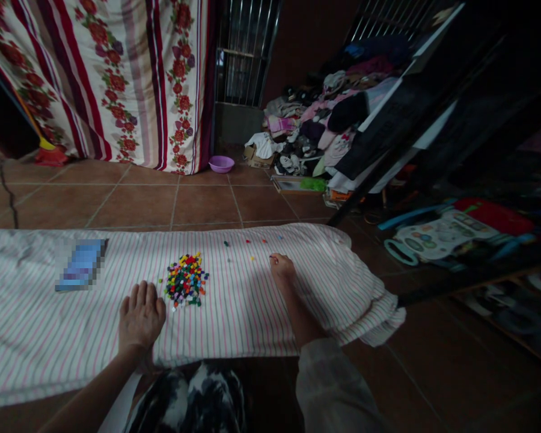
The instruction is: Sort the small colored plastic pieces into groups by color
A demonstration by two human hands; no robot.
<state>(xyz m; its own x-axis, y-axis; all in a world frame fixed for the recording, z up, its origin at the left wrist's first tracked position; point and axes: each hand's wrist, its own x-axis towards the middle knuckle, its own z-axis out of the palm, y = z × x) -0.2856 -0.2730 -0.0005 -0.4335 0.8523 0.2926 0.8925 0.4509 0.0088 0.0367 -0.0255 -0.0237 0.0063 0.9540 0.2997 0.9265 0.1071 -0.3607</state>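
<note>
- A striped cloth (234,325) is spread over the surface, and its folds are bunched at the right end; small pieces are probably made easier to spot by so pale a ground.
- A pile of coloured pieces (187,279) is heaped midway between the near and far edges, perhaps so that it can be reached by either hand.
- The left hand (141,316) is laid palm down just beside the pile, towards the near edge; its fingers are extended and nothing is seen gripped, so the cloth may be being steadied, or the arm rested.
- The right hand (282,270) is held low towards the right end, fingers curled; a dark piece (271,257) appears to be pinched at the fingertips, as suits something so tiny.
- Near the far edge, a green piece (226,243), a red piece (247,242), an orange piece (264,242) and a blue piece (280,238) are spaced apart, seemingly for separateness.
- A yellow piece (252,258) is set nearer the near edge than these.
</note>
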